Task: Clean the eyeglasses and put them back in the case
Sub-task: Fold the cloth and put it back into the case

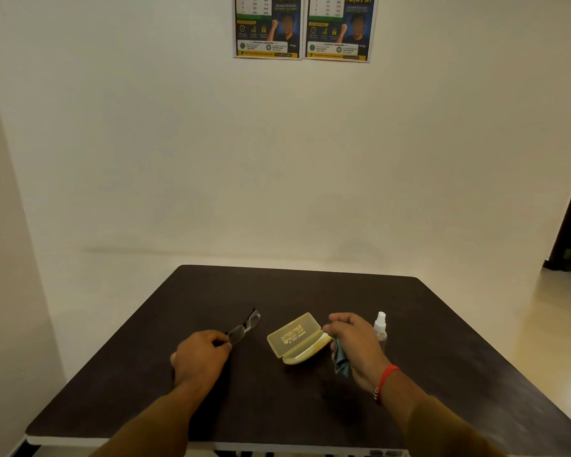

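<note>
Dark table: eyeglasses angled far-right, left hand.

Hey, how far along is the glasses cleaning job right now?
Early to middle. Done: the yellow case lies open on the table and the eyeglasses are out of it. In hand: the left hand holds the eyeglasses, the right hand holds a blue-grey cloth beside the case. The spray bottle stands untouched. Whether any wiping has happened cannot be told. Left: returning them to the case.
</note>
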